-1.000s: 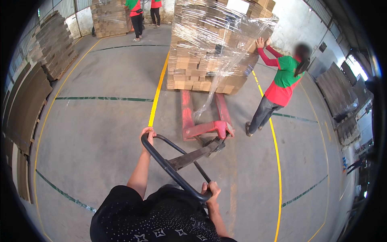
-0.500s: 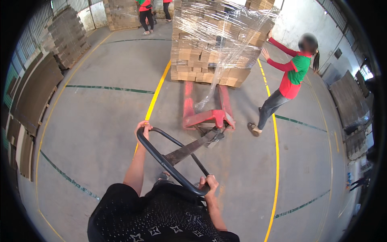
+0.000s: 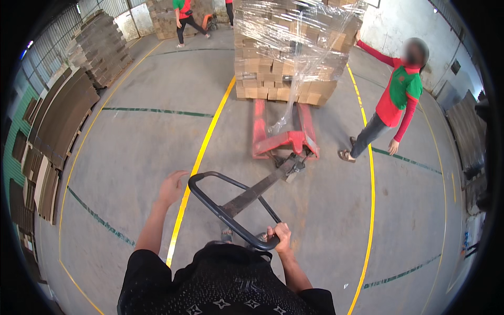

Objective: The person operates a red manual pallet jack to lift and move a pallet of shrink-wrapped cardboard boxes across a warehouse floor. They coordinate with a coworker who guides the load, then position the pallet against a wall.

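Note:
The black loop handle (image 3: 236, 228) of a red pallet jack (image 3: 286, 139) extends toward me. My right hand (image 3: 281, 237) is wrapped round the handle's near right corner. Off its far left corner, with a gap between, my left hand (image 3: 172, 188) holds nothing and its fingers are stretched out. On the jack's forks, at the far side, rests a tall stack of flat brown cardboard (image 3: 262, 65) in clear stretch wrap. A loose tail of wrap (image 3: 286, 118) hangs down between the forks.
A person in red and green (image 3: 395, 102) stands right of the stack, one hand on it. Two others, one in dark trousers (image 3: 188, 25), are at the back. Cardboard piles (image 3: 63, 118) line the left wall; another pile (image 3: 467, 131) stands right. Yellow lines (image 3: 210, 136) mark the floor.
My left hand has let go of the handle and moved slightly left and down. The person beside the stack has lowered one arm and turned. My right hand keeps its grip.

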